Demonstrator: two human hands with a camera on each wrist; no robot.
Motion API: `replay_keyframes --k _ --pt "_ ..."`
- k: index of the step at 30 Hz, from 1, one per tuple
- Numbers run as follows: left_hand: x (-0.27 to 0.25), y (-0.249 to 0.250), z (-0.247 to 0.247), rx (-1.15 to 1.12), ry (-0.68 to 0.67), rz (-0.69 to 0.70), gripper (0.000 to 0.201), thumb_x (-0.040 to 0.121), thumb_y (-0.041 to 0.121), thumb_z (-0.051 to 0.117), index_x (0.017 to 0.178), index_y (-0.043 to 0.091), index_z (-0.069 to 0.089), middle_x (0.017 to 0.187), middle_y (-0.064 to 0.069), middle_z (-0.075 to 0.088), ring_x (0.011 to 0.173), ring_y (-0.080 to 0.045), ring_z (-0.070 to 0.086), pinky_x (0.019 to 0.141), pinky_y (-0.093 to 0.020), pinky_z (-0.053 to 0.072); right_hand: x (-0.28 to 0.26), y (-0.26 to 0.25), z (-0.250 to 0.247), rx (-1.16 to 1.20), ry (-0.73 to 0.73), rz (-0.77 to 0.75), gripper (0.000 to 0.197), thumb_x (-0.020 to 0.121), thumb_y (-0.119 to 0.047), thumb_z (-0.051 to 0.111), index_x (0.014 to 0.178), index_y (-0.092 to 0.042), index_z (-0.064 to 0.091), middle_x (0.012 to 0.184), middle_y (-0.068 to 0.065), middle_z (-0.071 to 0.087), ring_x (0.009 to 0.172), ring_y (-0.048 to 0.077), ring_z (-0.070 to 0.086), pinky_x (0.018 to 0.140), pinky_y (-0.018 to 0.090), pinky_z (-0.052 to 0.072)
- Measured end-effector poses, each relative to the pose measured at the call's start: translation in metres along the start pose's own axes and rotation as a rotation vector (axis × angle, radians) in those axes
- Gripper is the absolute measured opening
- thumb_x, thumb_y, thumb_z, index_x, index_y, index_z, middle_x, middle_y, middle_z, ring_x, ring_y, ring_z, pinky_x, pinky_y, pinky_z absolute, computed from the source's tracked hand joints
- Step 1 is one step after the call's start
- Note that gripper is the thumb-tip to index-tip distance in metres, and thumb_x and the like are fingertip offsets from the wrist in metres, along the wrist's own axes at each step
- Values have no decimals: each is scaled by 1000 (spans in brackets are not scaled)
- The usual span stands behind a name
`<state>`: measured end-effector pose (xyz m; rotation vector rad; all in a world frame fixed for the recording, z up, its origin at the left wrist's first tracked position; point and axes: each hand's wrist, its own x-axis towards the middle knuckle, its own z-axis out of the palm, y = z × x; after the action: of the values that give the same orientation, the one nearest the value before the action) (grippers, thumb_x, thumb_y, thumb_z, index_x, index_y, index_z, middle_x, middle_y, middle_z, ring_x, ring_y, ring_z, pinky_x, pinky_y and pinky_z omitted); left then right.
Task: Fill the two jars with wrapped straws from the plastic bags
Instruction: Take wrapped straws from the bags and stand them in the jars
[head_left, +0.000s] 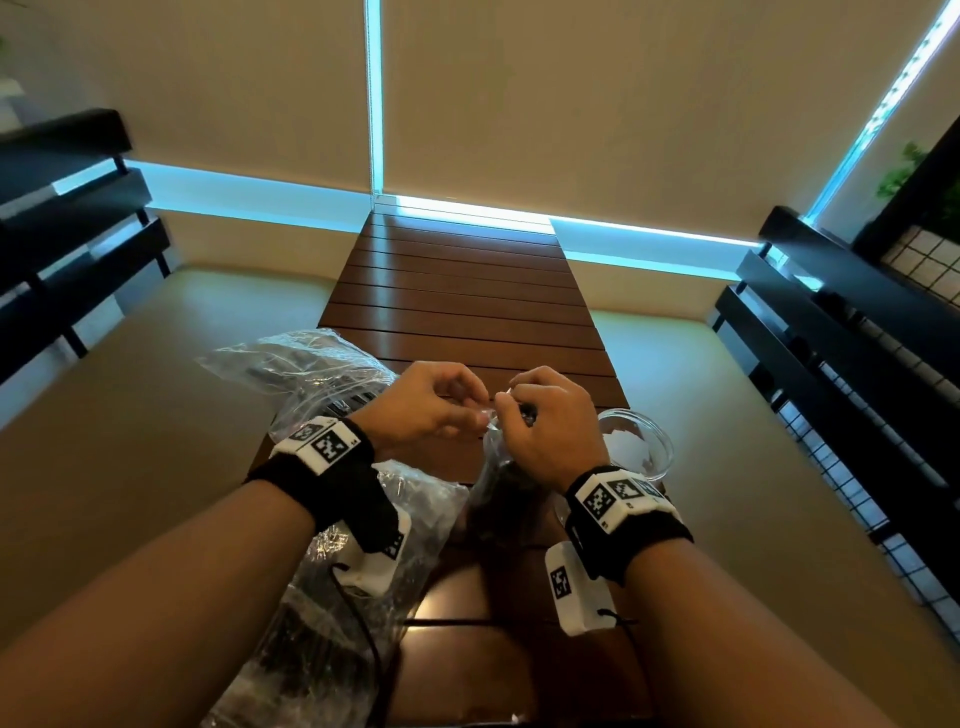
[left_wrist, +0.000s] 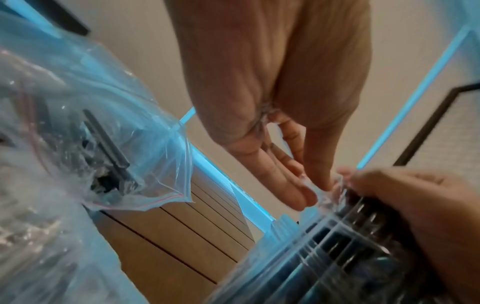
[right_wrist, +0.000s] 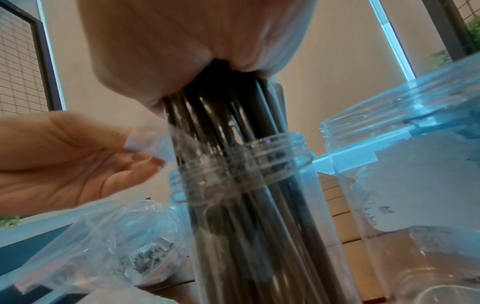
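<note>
Dark straws in clear wrappers stand as a bundle in a clear jar on the wooden slat table. My right hand grips the top of that bundle from above; in the right wrist view its palm covers the straw tips. My left hand pinches a loose end of clear wrapper at the bundle's left side, thumb against fingertips. A second clear jar with a white label stands just right of the first, holding no straws that I can see.
Two crumpled clear plastic bags with more dark straws lie on the left: one beyond my left wrist, one under my left forearm. Dark benches flank the narrow table on both sides. The table's far half is bare wood.
</note>
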<state>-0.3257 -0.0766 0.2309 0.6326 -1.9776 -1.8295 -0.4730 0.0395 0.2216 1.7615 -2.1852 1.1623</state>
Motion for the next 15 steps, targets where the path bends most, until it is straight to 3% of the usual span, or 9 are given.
replay_keyframes --k 2,3,5,7,9,11,15 --pt "-2 1 1 -72 -3 23 23 78 3 80 97 7 68 93 -10 68 93 -28 68 84 -42 57 1 2 1 -46 -4 37 34 90 -33 53 74 -14 76 91 -3 68 86 13 60 89 43 48" --pt "-3 0 3 11 -21 48 28 76 9 82 100 10 69 98 -6 70 96 -23 69 85 -38 57 3 2 1 -76 -12 50 35 90 -33 51 75 -14 77 93 -2 69 89 15 60 94 45 45" --pt "-4 -6 11 404 -39 131 40 70 26 88 104 20 69 103 4 68 94 -10 68 86 -24 55 4 -1 0 -104 -20 66 35 91 -32 49 78 -15 76 95 -2 69 91 15 60 99 46 41" --pt "-3 -14 18 727 15 254 32 72 31 85 99 24 71 96 9 63 83 -3 63 76 -17 51 4 -3 -1 -86 -13 83 33 92 -31 46 86 -17 75 96 -3 68 92 15 59 99 42 41" --pt "3 -21 13 762 148 282 15 79 28 81 90 21 73 87 7 63 75 -2 59 69 -17 45 2 -4 -3 -89 -8 101 32 91 -32 44 96 -18 72 100 -2 69 96 17 59 99 39 40" --pt "7 -28 -1 785 291 183 9 81 25 80 85 19 74 81 8 65 74 -7 61 65 -17 42 1 -4 -5 -98 2 118 32 90 -32 44 98 -18 71 101 -2 69 97 18 59 98 37 40" --pt "11 -55 -1 1011 218 -122 12 86 29 71 77 20 69 80 2 68 80 -18 67 67 -25 49 4 -4 -4 -100 -11 120 29 91 -32 44 94 -18 70 96 -3 68 93 15 58 96 35 41"
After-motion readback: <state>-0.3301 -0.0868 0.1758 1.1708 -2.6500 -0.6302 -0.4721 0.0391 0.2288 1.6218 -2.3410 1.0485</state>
